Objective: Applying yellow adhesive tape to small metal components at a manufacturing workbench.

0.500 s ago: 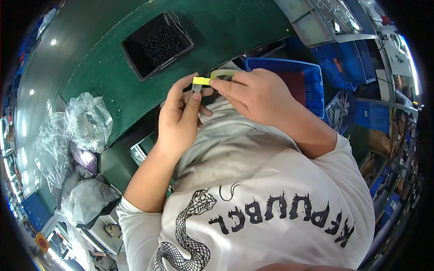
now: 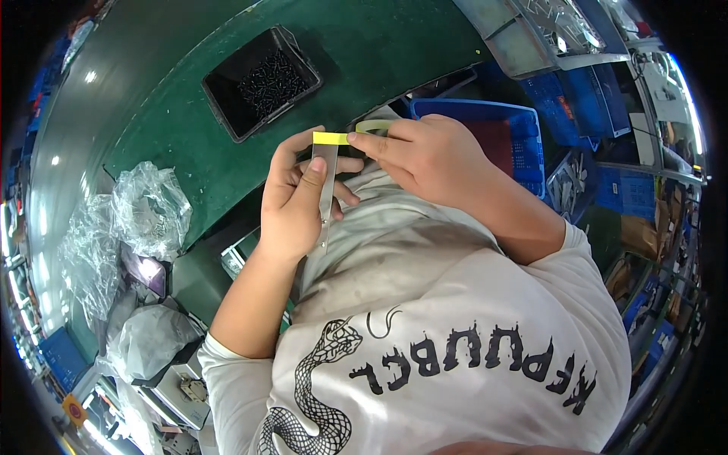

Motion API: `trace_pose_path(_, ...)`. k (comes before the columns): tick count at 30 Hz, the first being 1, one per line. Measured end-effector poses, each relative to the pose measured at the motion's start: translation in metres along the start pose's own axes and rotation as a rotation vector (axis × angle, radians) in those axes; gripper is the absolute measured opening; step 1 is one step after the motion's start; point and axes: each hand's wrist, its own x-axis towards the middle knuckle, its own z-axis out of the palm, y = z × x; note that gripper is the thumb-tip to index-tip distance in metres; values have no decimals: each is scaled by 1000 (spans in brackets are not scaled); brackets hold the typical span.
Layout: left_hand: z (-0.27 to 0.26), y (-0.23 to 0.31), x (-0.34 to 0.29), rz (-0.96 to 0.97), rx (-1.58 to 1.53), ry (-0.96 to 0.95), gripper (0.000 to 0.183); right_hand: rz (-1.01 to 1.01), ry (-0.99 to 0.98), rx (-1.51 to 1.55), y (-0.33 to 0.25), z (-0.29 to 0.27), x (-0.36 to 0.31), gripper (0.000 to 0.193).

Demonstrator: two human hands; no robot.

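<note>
My left hand (image 2: 296, 193) is closed on a flat, narrow metal strip (image 2: 324, 197), with the thumb pressed on its face. Small holes or studs show near the strip's lower end. Yellow tape (image 2: 331, 139) lies across the strip's top end and stretches over to my right hand (image 2: 436, 155). My right fingers pinch that tape, and the roll of yellow tape (image 2: 373, 125) stands just behind them, partly hidden by the hand. Both hands are in front of my shirt, near the edge of the green table (image 2: 364, 53).
A black bin (image 2: 220, 106) of small dark screw-like parts stands on the table. To the right is a blue crate (image 2: 531, 140) with something reddish-brown inside. Clear plastic bags (image 2: 152, 208) lie at the left. Grey trays (image 2: 516, 38) of metal parts are at the upper right.
The metal strip has turned, so its long face now shows below my left thumb. My left hand has shifted slightly left, and a longer stretch of tape spans between the hands.
</note>
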Motion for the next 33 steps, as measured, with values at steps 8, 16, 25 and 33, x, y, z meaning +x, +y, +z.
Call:
trace_pose_path(8, 5, 7, 3, -131, 196, 145, 33, 24, -76, -30, 0, 1, -1, 33)
trace_pose_path(16, 1, 5, 4, -131, 361, 185, 29, 30, -79, -48, -3, 5, -4, 34)
trace_pose_path(25, -6, -1, 4, 17, 785, 166, 24, -35, -27, -73, -6, 2, -4, 40)
trace_pose_path(33, 3, -1, 3, 152, 927, 149, 29, -39, 12, -51, -9, 2, -4, 41)
